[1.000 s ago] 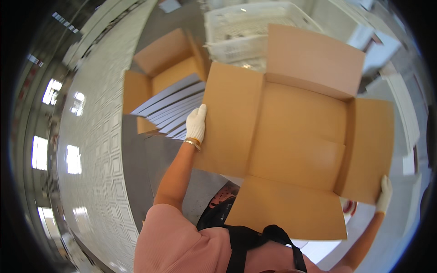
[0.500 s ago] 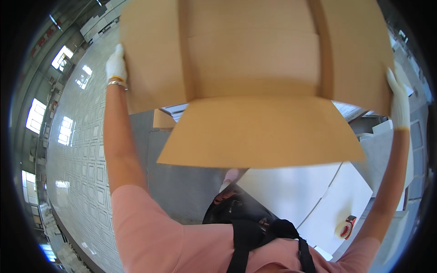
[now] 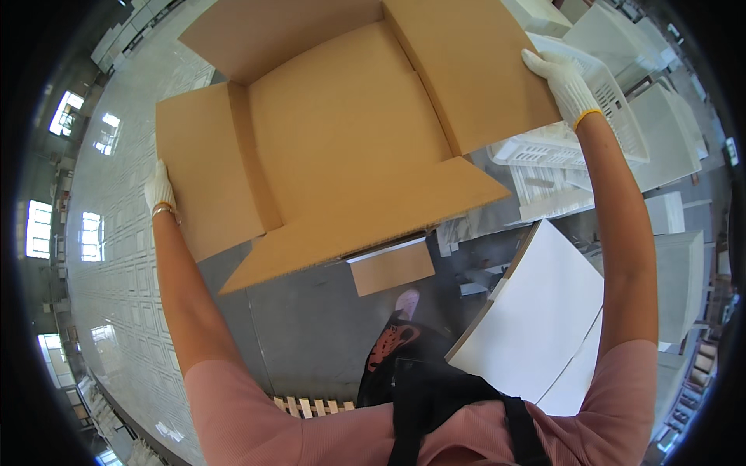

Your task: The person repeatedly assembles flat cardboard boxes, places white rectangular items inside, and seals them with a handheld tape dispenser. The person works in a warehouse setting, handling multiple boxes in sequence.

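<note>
A large brown cardboard box [image 3: 342,109] is held up in front of me, its flaps folded outward and its bare inside facing me. My left hand [image 3: 160,190], in a white knit glove, grips the outer edge of the left flap; most of its fingers are hidden behind the cardboard. At the right flap, my right hand [image 3: 561,84] is gloved too, with the thumb on the front face and the other fingers out of sight behind the edge. The near flap tilts down toward me. Below it shows part of another brown carton [image 3: 392,269] with something white in it.
A white-topped table [image 3: 536,299] stands at my right. Beyond it are a white plastic basket [image 3: 622,116] and several pale slabs [image 3: 660,140]. Patterned glossy tiles [image 3: 124,287] cover the left side. A wooden slatted pallet [image 3: 315,407] lies low beside me.
The box has swung left and tilted, so more of its inside shows. Both hands moved with it, still on the side flaps. The tape dispenser on the table has left view.
</note>
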A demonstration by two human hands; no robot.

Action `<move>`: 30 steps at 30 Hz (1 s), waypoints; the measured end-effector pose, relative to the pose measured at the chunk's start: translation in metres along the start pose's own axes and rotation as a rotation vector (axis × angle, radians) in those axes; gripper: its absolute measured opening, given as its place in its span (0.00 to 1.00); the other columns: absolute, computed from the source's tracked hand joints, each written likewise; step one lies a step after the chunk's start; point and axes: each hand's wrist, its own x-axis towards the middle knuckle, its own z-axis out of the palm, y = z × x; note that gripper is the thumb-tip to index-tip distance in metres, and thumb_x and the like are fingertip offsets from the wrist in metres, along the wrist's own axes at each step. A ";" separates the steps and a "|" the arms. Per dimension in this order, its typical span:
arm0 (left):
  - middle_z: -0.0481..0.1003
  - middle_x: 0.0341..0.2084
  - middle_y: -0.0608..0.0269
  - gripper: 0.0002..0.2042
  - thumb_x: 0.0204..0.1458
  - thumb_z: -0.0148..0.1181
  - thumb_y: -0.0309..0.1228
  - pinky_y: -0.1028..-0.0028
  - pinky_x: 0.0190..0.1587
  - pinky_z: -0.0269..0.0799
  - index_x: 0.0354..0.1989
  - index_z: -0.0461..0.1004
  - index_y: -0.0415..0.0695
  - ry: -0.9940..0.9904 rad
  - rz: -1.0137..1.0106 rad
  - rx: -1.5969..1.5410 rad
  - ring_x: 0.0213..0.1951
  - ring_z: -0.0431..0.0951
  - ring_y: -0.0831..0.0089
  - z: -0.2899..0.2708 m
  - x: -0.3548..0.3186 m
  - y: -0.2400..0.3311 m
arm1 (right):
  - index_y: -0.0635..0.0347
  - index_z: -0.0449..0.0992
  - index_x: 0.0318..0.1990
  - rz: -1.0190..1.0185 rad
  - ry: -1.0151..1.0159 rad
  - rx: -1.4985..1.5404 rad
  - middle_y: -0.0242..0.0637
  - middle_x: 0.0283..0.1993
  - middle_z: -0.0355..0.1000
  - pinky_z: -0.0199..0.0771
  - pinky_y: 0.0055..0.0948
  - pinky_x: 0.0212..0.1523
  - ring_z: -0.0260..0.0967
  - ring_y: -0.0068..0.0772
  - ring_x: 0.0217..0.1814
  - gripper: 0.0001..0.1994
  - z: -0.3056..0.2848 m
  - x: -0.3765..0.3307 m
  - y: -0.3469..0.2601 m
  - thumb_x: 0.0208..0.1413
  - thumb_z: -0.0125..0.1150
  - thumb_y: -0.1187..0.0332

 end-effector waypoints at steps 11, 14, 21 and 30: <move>0.81 0.55 0.46 0.42 0.65 0.52 0.63 0.63 0.59 0.73 0.61 0.76 0.25 -0.177 -0.187 -0.352 0.53 0.80 0.59 -0.061 0.038 -0.022 | 0.64 0.79 0.61 -0.054 -0.175 0.265 0.38 0.56 0.80 0.80 0.31 0.54 0.80 0.28 0.51 0.26 0.010 0.009 -0.069 0.68 0.62 0.50; 0.82 0.49 0.36 0.40 0.66 0.51 0.63 0.55 0.53 0.73 0.52 0.80 0.27 -0.101 -0.123 -0.151 0.47 0.81 0.52 -0.011 0.008 -0.010 | 0.68 0.78 0.61 0.027 -0.101 -0.100 0.42 0.53 0.82 0.78 0.31 0.55 0.80 0.29 0.51 0.26 0.027 0.006 -0.030 0.69 0.59 0.52; 0.80 0.39 0.31 0.24 0.69 0.47 0.45 0.46 0.47 0.74 0.44 0.79 0.33 -0.140 0.242 0.101 0.43 0.80 0.33 0.090 -0.052 -0.013 | 0.64 0.79 0.52 -0.062 0.037 -0.682 0.60 0.45 0.81 0.79 0.52 0.54 0.80 0.63 0.51 0.25 0.123 0.009 0.084 0.68 0.54 0.48; 0.80 0.48 0.28 0.31 0.65 0.51 0.55 0.48 0.55 0.74 0.54 0.75 0.32 -0.210 0.037 0.007 0.53 0.79 0.32 0.122 -0.080 0.000 | 0.61 0.78 0.47 -0.054 0.075 -0.853 0.57 0.41 0.82 0.81 0.54 0.48 0.82 0.60 0.45 0.20 0.159 0.014 0.075 0.68 0.59 0.50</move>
